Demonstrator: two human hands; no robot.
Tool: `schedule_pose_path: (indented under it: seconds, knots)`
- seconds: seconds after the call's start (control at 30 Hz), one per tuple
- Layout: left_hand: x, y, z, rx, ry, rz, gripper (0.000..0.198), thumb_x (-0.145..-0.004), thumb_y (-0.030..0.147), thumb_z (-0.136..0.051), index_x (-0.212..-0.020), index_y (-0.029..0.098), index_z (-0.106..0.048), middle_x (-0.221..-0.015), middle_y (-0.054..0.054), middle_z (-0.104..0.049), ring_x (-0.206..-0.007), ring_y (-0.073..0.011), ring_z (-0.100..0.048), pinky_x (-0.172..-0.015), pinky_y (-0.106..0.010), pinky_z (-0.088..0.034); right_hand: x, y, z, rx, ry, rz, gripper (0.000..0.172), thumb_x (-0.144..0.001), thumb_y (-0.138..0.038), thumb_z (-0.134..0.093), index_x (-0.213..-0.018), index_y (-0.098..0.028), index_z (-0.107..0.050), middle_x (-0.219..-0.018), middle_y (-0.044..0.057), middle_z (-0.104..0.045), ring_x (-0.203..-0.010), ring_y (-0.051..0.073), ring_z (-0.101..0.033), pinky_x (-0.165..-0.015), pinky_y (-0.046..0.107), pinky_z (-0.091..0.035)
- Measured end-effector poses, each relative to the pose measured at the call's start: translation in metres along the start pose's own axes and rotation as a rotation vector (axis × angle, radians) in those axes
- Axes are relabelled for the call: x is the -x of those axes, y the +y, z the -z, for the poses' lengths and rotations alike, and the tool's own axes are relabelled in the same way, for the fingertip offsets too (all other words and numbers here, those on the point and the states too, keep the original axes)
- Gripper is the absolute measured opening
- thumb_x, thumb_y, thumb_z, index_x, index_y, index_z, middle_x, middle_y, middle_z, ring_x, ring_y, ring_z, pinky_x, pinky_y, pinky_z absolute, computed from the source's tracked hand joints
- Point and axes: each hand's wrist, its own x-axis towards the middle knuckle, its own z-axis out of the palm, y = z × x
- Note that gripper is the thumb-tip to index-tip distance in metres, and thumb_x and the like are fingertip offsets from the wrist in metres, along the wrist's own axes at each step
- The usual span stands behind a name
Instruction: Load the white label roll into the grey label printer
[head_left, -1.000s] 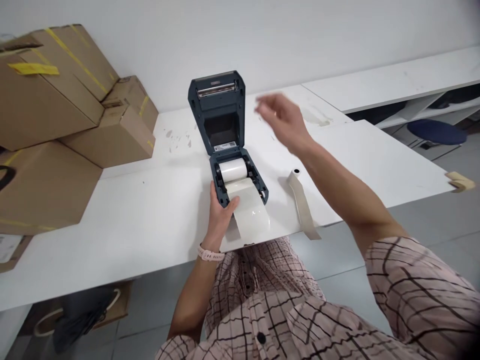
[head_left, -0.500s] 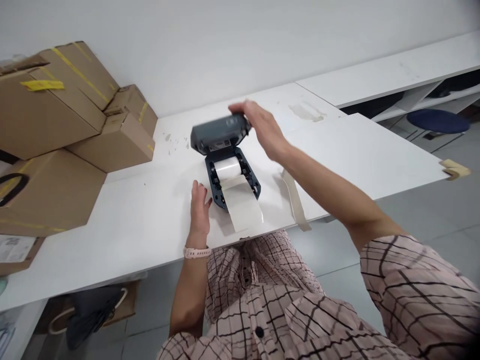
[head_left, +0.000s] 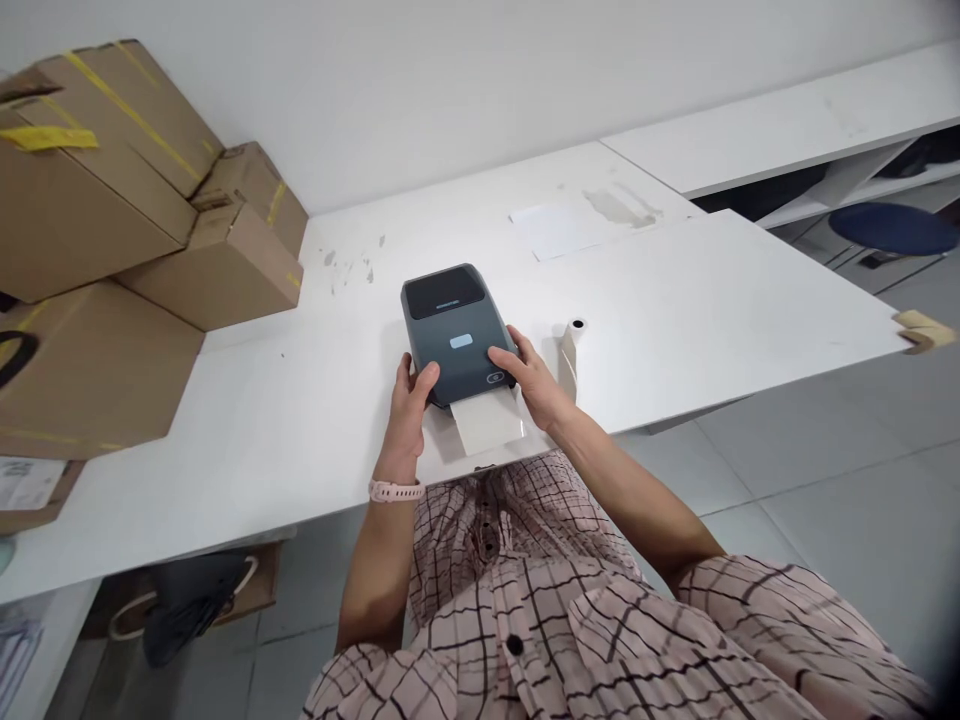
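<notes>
A dark grey label printer [head_left: 455, 362] sits on the white table with its lid down. From its front comes a strip of blank label paper [head_left: 487, 424], lying toward the table edge. My left hand [head_left: 406, 412] grips the printer's front left corner, thumb on the lid. At the front right corner, my right hand [head_left: 537, 382] holds it likewise, its thumb on top near a small round button mark. The paper roll inside is hidden by the lid. Just right of my right hand stands a narrow paper roll [head_left: 570, 352] with a loose tail.
Cardboard boxes [head_left: 217, 260] with yellow tape are stacked on the left of the table [head_left: 675, 330]. A white sheet [head_left: 553, 232] lies toward the back. Brown padding [head_left: 924, 330] covers the table's right corner. A blue stool [head_left: 892, 228] stands beyond on the right.
The printer's lid has swung down over the paper roll. My right hand has come from the raised lid to the front right corner, and my left hand now touches the front left corner.
</notes>
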Motion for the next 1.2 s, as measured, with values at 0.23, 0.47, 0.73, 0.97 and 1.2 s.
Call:
schedule_pose_path:
  seconds: [0.23, 0.47, 0.73, 0.97, 1.2]
  knots:
    - [0.006, -0.003, -0.009, 0.077, 0.004, -0.039, 0.071, -0.088, 0.054, -0.072, -0.15, 0.027, -0.052, -0.156, -0.011, -0.056, -0.145, -0.0352, -0.051, -0.116, -0.048, -0.048, -0.003, 0.021, 0.003, 0.011, 0.034, 0.052, 0.092, -0.077, -0.061, -0.08, -0.155, -0.03, -0.041, -0.162, 0.007, -0.048, -0.147, 0.032, -0.049, -0.125, 0.052, -0.04]
    - [0.0, -0.028, -0.014, 0.113, 0.12, -0.144, 0.068, -0.088, 0.052, -0.071, -0.148, 0.025, -0.055, -0.155, -0.012, -0.056, -0.142, -0.0325, -0.053, -0.115, -0.046, -0.049, -0.005, 0.032, 0.001, 0.152, 0.109, 0.147, 0.087, -0.081, -0.067, -0.07, -0.155, -0.031, -0.042, -0.162, 0.009, -0.045, -0.15, 0.035, -0.042, -0.124, 0.057, -0.038]
    - [0.031, -0.028, -0.015, 0.016, 0.272, -0.074, 0.071, -0.083, 0.059, -0.075, -0.141, 0.025, -0.053, -0.145, -0.014, -0.059, -0.13, -0.0276, -0.06, -0.103, -0.039, -0.053, -0.007, 0.025, 0.002, 0.048, 0.077, 0.122, 0.105, -0.071, -0.064, -0.08, -0.158, -0.027, -0.035, -0.159, 0.014, -0.048, -0.144, 0.033, -0.05, -0.119, 0.05, -0.044]
    - [0.085, -0.03, -0.037, 0.056, 0.06, 0.217, 0.048, -0.079, 0.064, -0.076, -0.078, 0.019, -0.06, -0.065, 0.003, -0.052, -0.055, -0.0095, -0.048, -0.052, -0.024, -0.04, -0.007, 0.027, 0.001, 0.025, 0.081, 0.144, 0.102, -0.071, -0.065, -0.079, -0.156, -0.027, -0.038, -0.16, 0.013, -0.047, -0.142, 0.032, -0.052, -0.12, 0.049, -0.043]
    - [0.073, -0.014, -0.041, 0.226, -0.008, 0.308, 0.049, -0.067, 0.057, -0.086, -0.068, 0.018, -0.056, -0.05, 0.006, -0.047, -0.044, -0.0059, -0.038, -0.045, -0.021, -0.029, -0.003, 0.016, 0.002, 0.203, 0.104, 0.213, 0.091, -0.078, -0.064, -0.072, -0.155, -0.027, -0.04, -0.158, 0.013, -0.049, -0.146, 0.035, -0.046, -0.118, 0.054, -0.042]
